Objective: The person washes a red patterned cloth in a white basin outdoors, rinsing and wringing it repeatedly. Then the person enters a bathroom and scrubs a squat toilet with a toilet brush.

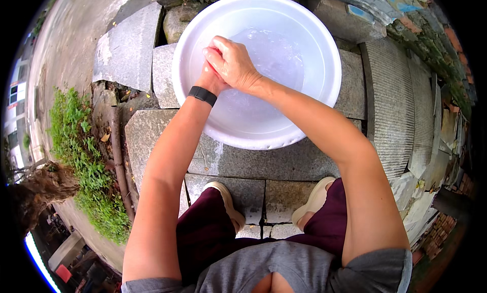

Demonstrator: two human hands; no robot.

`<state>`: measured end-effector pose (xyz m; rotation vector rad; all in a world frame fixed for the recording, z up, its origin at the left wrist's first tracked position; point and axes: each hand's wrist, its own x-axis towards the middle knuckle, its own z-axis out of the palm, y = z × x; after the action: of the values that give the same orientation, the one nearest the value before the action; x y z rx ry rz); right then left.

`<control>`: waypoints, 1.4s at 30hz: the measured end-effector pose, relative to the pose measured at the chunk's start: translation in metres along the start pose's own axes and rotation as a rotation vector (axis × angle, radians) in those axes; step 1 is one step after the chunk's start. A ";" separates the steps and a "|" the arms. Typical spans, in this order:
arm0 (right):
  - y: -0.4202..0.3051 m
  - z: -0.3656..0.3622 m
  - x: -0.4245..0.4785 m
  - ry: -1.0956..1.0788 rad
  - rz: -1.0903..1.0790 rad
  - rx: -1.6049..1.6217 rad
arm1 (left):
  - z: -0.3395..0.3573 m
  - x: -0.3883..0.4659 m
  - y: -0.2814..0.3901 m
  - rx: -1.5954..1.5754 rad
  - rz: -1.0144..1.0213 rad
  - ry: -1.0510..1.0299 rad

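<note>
A wide white plastic basin [323, 64] stands before me on stone slabs, with clear, rippled water [277, 53] inside. Over its left part my two hands are clasped together, wet and shiny. My right hand [237, 62] lies on top and wraps around my left hand [209, 75]. Most of the left hand's fingers are hidden beneath the right, so how they are bent cannot be seen. A black wristband [202, 95] sits on my left wrist. Neither hand visibly touches the basin's rim.
My shoes stand on stone slabs [228, 159] below the basin. Ridged grey sheets [392, 102] lean at the right. Green plants [87, 167] and a rusty pipe [120, 156] border the left, near a tree trunk [45, 186]. Broken slabs [129, 49] lie at the upper left.
</note>
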<state>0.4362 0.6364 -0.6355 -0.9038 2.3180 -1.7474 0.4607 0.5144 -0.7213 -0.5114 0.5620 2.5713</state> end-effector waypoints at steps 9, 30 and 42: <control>0.095 -0.068 -0.001 -0.004 0.494 -0.636 | 0.078 -0.024 -0.014 0.271 0.089 0.679; 0.127 -0.079 -0.019 0.004 0.539 -0.569 | 0.068 -0.035 -0.011 0.727 -0.048 0.687; 0.022 -0.019 -0.005 -0.103 0.036 -0.245 | 0.040 0.003 -0.016 0.131 0.178 0.420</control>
<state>0.4233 0.6584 -0.6505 -0.9560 2.4994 -1.3885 0.4559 0.5473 -0.6934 -1.0051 0.9490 2.5759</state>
